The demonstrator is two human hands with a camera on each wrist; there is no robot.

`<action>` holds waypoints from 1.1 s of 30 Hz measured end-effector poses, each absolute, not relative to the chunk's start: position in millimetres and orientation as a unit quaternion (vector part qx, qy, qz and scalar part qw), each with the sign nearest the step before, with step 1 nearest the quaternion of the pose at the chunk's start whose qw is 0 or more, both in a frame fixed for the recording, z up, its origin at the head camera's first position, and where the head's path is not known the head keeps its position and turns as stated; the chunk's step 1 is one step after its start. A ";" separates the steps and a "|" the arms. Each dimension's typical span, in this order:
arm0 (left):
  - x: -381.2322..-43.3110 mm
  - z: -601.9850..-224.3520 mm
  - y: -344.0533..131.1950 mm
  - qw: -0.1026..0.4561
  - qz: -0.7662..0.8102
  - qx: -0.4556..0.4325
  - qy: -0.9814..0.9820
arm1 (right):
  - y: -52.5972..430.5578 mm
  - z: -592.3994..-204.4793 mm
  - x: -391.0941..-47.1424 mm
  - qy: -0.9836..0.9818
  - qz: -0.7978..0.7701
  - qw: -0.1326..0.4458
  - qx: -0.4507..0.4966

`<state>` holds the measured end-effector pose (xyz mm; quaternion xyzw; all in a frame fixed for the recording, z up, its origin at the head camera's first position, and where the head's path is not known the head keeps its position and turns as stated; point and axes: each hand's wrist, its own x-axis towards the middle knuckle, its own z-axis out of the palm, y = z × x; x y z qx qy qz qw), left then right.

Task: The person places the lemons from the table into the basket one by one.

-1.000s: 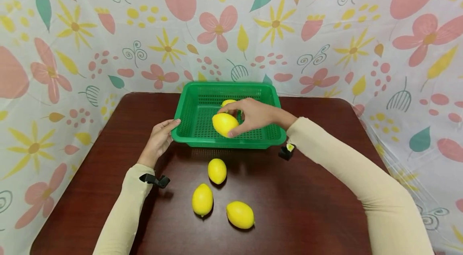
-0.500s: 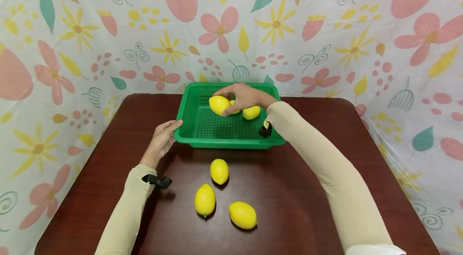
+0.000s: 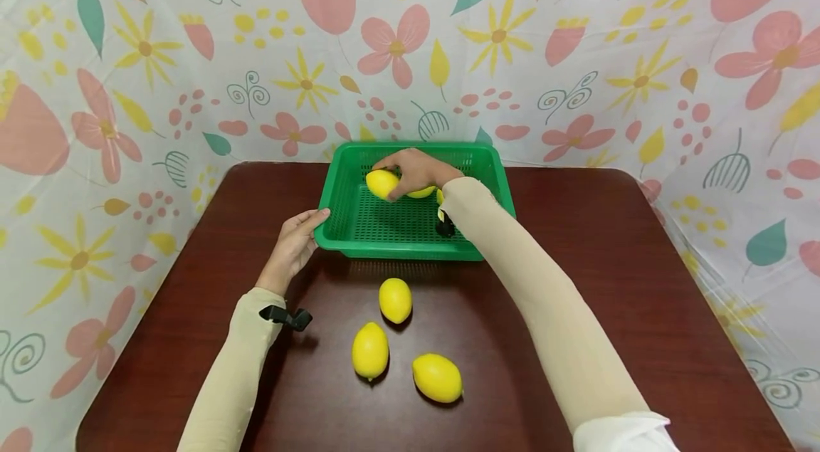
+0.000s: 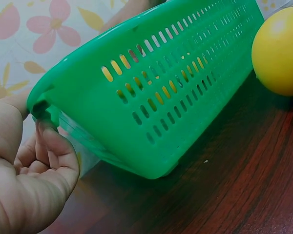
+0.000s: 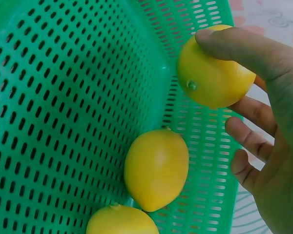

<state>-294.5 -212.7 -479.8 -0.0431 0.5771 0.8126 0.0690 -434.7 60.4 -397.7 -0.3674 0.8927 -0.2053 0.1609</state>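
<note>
A green plastic basket (image 3: 410, 250) with slotted walls stands at the back of the table. My left hand (image 3: 293, 249) pinches its left rim between thumb and fingers, as the left wrist view shows close up. Inside the basket's far left part, my right hand (image 3: 415, 171) holds a lemon (image 5: 212, 73) between thumb and fingertips. Two other lemons lie in the basket: one (image 5: 157, 169) against the slotted wall below the held one, another (image 5: 121, 222) at the lower edge of the right wrist view. In the head view my right hand and sleeve partly hide them.
Three lemons rest on the dark wooden table (image 3: 576, 281) in front of the basket: one near the basket (image 3: 395, 300), one at the left (image 3: 370, 351), one at the right (image 3: 438, 378). A flower-patterned curtain (image 3: 410, 39) hangs behind the table and along its sides.
My right hand has carried its lemon from over the basket's front middle back and left, lower into the basket. My left hand keeps its hold on the rim.
</note>
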 end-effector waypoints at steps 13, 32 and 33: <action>-295.7 -483.3 -206.3 0.072 0.815 -0.036 0.574 | 47.6 -425.6 -446.3 0.918 -0.160 0.155 -0.328; -296.5 -480.4 -212.0 0.063 0.815 -0.051 0.574 | 56.8 -383.4 -420.3 0.906 -0.215 0.074 -0.357; -296.4 -480.3 -212.1 0.063 0.816 -0.051 0.573 | 59.2 -378.3 -414.7 0.908 -0.220 0.065 -0.352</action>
